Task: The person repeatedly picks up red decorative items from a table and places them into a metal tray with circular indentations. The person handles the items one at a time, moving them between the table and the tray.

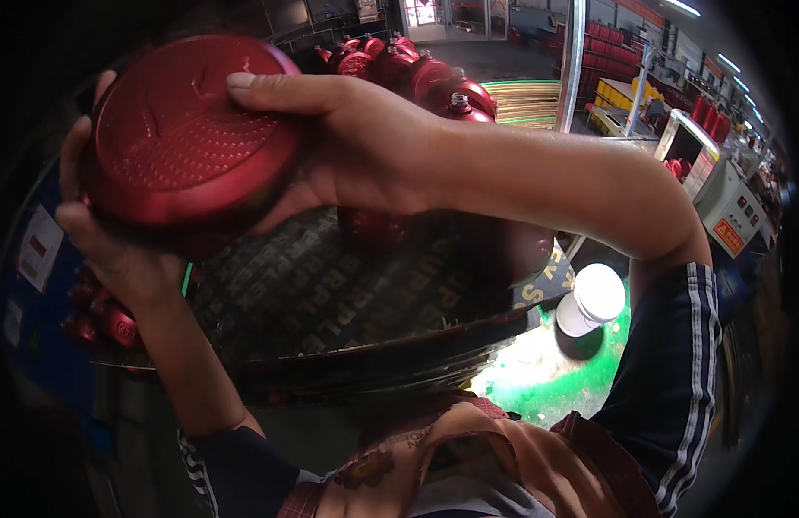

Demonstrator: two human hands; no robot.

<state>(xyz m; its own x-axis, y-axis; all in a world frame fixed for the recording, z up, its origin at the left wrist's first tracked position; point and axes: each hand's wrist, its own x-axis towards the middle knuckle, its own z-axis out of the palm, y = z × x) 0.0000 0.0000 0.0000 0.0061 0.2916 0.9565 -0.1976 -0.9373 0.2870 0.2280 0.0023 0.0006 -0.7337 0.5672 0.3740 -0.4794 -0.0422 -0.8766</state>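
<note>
Our half-curled left hand [123, 263] and wide-spread right hand [360, 142] grip a round glossy red metal-looking vessel [192, 142]; its smooth sides might slip.

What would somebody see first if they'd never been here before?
Probably the shiny red round object, held at the upper left between the left hand and right hand. Next might be the white bucket, right of centre, with bright green floor below it. Farther back, red containers crowd together near the top.

right hand [365, 147]: some fingers hidden by red round thing [192, 129] | far red bottles [425, 78]: partly behind arm [546, 177] | near apron [537, 470]: cut off
</note>
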